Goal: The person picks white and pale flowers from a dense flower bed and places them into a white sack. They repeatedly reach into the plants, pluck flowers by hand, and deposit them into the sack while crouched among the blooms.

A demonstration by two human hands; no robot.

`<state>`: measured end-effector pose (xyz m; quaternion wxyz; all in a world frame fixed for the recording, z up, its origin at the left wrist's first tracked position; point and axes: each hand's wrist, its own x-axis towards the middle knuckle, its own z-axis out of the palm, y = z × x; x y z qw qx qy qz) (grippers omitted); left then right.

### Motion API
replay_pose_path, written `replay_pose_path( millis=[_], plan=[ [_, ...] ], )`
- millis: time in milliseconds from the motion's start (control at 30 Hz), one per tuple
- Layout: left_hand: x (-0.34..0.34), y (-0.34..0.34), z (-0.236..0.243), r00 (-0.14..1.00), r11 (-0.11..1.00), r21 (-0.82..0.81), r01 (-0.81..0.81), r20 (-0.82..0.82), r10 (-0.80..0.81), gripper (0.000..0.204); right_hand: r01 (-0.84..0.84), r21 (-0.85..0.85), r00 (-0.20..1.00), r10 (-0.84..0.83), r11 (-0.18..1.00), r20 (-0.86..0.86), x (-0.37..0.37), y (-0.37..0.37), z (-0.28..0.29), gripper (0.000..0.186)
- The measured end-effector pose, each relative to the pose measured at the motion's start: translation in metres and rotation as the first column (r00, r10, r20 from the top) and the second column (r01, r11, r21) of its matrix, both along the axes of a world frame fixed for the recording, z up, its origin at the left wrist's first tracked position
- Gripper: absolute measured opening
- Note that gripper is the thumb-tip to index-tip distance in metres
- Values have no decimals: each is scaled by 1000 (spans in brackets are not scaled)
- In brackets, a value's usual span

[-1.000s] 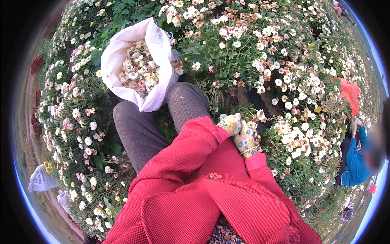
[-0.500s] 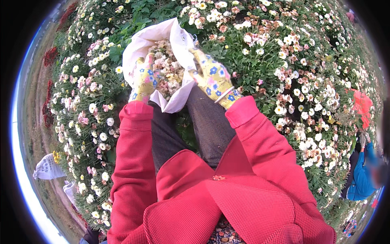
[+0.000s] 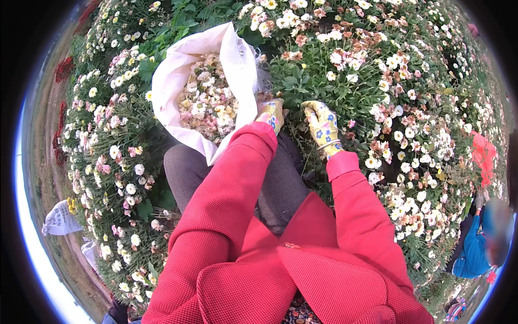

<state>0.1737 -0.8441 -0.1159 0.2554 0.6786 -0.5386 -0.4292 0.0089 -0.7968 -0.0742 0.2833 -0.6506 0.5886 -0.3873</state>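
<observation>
A white cloth sack stands with its mouth wide around a heap of picked chrysanthemum heads in white, cream and pink. My left hand, in a yellow glove with blue flowers, is closed just right of the sack, its forearm crossing my knees. Brownish petals show beside its fingers; what they grip is hidden. A little farther right, my right hand, gloved alike with a band at the wrist, has curled fingers over the green plants. Whether anything sits in those fingers I cannot make out.
Blooming chrysanthemum bushes surround me, some heads browned. At the far right, a person in blue reaches toward a red bag. Another white sack lies at the left beside a dirt path.
Both hands have let go of the sack's rim. My left hand has crossed to the sack's right side; my right hand has moved right and slightly nearer. The sack has shifted slightly left.
</observation>
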Motion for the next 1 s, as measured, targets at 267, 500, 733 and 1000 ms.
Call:
replay_pose_path(
  millis=[267, 500, 733, 1000],
  plan=[
    [-10, -30, -68, 929, 918, 209, -336, -86, 359, 17, 5, 25, 990, -2, 1000, -138, 3, 3, -3, 22],
    [-44, -1, -28, 940, 967, -66, -248, -257, 224, 25, 171, 211, 818, -258, 962, 514, -31, 52, 125, 14],
    [-38, 20, 42, 990, 966, -260, -7, -141, -30, 19, -10, 389, 883, 191, 921, -430, -63, 61, -40, 29],
    [-37, 98, 100, 878, 970, -152, 191, -416, -238, 25, 279, 48, 940, -262, 959, -219, -119, 123, 60, 26]
  ],
)
